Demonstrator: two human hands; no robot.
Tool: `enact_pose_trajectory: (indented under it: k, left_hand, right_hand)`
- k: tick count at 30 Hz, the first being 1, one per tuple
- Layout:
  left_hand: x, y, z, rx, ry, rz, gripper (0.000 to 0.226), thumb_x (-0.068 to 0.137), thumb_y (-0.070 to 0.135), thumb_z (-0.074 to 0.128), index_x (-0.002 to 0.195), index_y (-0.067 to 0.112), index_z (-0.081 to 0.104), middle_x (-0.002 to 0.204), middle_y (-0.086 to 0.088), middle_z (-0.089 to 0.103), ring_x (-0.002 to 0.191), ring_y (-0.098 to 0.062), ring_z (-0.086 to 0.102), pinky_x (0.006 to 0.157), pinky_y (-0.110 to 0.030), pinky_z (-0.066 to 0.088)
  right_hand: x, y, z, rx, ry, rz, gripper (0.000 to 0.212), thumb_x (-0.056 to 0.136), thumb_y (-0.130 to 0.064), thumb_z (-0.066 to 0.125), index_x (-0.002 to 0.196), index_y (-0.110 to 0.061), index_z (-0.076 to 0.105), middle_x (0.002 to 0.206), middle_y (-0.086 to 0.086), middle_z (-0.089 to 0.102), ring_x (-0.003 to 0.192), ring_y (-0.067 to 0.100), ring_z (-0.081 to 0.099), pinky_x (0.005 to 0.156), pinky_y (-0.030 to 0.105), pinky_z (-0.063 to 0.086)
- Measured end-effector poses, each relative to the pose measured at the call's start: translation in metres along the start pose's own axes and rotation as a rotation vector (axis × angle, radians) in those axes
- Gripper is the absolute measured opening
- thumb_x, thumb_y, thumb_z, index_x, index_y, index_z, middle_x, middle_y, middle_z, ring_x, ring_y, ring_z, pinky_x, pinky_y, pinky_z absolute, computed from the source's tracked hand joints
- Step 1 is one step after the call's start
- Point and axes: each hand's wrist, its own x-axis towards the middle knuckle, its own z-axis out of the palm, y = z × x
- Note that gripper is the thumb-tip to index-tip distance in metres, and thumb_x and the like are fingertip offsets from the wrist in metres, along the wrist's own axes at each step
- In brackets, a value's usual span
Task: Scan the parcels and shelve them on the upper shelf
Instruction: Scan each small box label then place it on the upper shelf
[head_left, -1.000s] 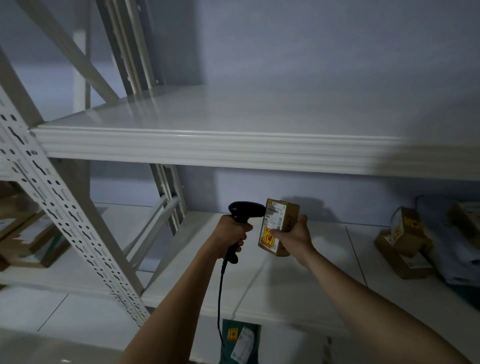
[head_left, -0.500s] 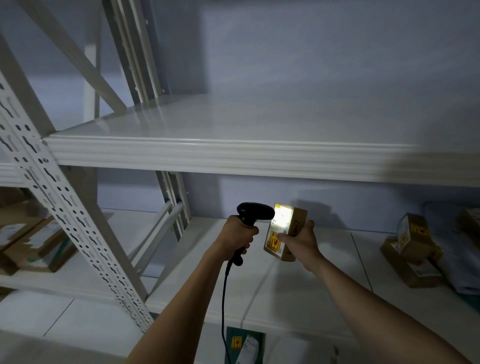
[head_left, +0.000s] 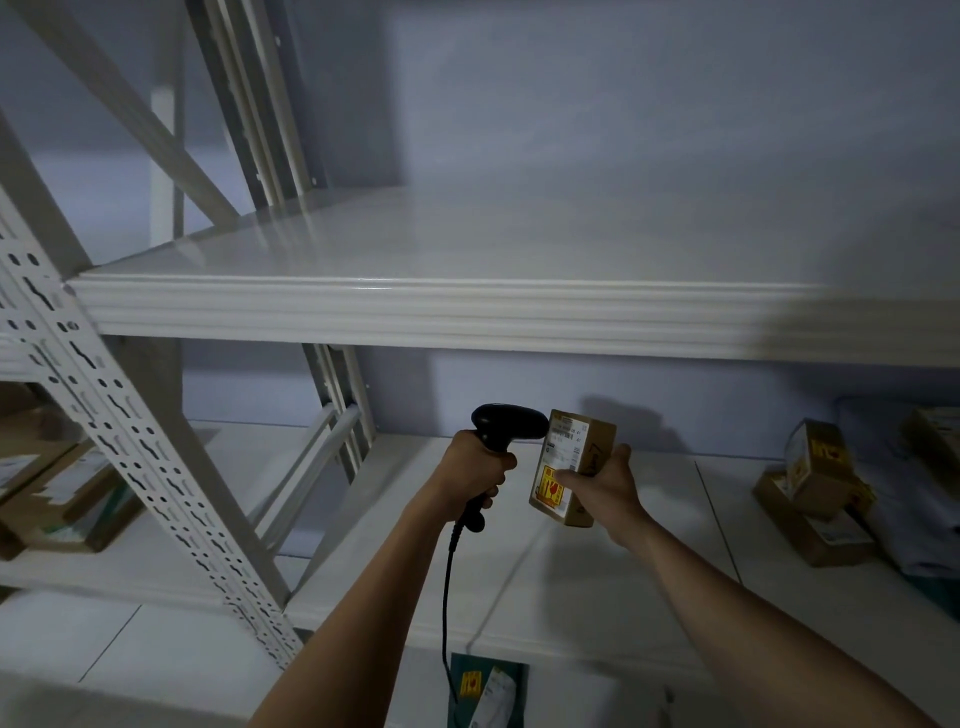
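Note:
My right hand (head_left: 602, 483) holds a small brown cardboard parcel (head_left: 576, 452) upright, its white label and yellow-red sticker turned to the left. My left hand (head_left: 475, 467) grips the handle of a black barcode scanner (head_left: 506, 423), whose head nearly touches the parcel's label. Both are held in front of the lower shelf (head_left: 597, 571). The white upper shelf (head_left: 467, 249) above them is bare where I can see it.
Several brown parcels (head_left: 815, 488) lie stacked at the right of the lower shelf beside grey bags. More boxes (head_left: 47, 499) sit on the neighbouring rack at left. A perforated white upright (head_left: 119, 441) slants across the left. A green parcel (head_left: 485, 691) lies below.
The scanner's light that lit the label half a second ago is off. Hands and parcel have stayed together, and my view has shifted a little.

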Motion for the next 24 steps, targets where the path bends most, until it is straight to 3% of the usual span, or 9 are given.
enact_pose_trajectory:
  k: [6, 11, 15, 19, 21, 24]
  left_hand:
    - [0.006, -0.011, 0.004, -0.009, 0.011, -0.007, 0.013, 0.085, 0.004, 0.06, 0.077, 0.011, 0.053, 0.053, -0.002, 0.044, 0.043, -0.014, 0.038, 0.044, -0.024, 0.037]
    - [0.025, -0.046, 0.004, -0.008, 0.106, -0.069, 0.012, 0.083, 0.011, 0.066, 0.092, 0.009, 0.059, 0.061, -0.004, 0.052, 0.048, -0.016, 0.046, 0.048, -0.026, 0.041]
    - [0.041, -0.076, 0.009, 0.097, 0.047, -0.124, 0.027, 0.085, 0.003, 0.058, 0.109, 0.005, 0.048, 0.081, -0.008, 0.052, 0.07, -0.02, 0.051, 0.062, -0.032, 0.044]
    - [0.058, -0.118, 0.011, 0.425, -0.027, -0.2, 0.078, 0.084, 0.003, 0.057, 0.151, 0.008, 0.016, 0.132, -0.017, 0.049, 0.118, -0.033, 0.051, 0.091, -0.036, 0.044]
    - [0.057, -0.13, 0.014, 0.501, 0.026, -0.221, 0.076, 0.085, 0.007, 0.063, 0.15, 0.008, 0.023, 0.138, -0.018, 0.05, 0.126, -0.034, 0.049, 0.097, -0.034, 0.043]
    - [0.058, -0.141, 0.02, 0.59, 0.108, -0.259, 0.059, 0.087, 0.016, 0.069, 0.138, 0.002, 0.042, 0.132, -0.017, 0.056, 0.126, -0.033, 0.05, 0.095, -0.033, 0.043]
  right_hand:
    - [0.001, 0.006, -0.009, 0.035, 0.009, 0.026, 0.059, 0.082, -0.011, 0.081, 0.114, -0.011, 0.032, 0.109, -0.002, 0.063, 0.102, 0.022, 0.065, 0.071, 0.031, 0.055]
    - [0.001, 0.008, -0.014, 0.022, 0.021, 0.056, 0.06, 0.081, -0.011, 0.082, 0.115, -0.011, 0.033, 0.112, -0.002, 0.062, 0.101, 0.021, 0.064, 0.081, 0.036, 0.055]
    - [0.0, 0.013, -0.016, 0.005, 0.02, 0.074, 0.061, 0.078, -0.013, 0.084, 0.114, -0.011, 0.035, 0.11, -0.002, 0.064, 0.101, 0.022, 0.066, 0.081, 0.036, 0.055]
    - [-0.005, 0.014, -0.018, -0.002, 0.01, 0.106, 0.06, 0.079, -0.013, 0.084, 0.114, -0.011, 0.035, 0.105, -0.005, 0.063, 0.097, 0.021, 0.065, 0.073, 0.032, 0.054]
    - [-0.005, 0.016, -0.02, 0.001, 0.0, 0.118, 0.06, 0.078, -0.014, 0.085, 0.113, -0.011, 0.036, 0.106, -0.004, 0.065, 0.096, 0.021, 0.066, 0.065, 0.028, 0.054]
    - [-0.004, 0.017, -0.023, 0.001, -0.028, 0.131, 0.06, 0.079, -0.013, 0.085, 0.114, -0.011, 0.037, 0.106, -0.004, 0.065, 0.097, 0.022, 0.067, 0.064, 0.026, 0.054]
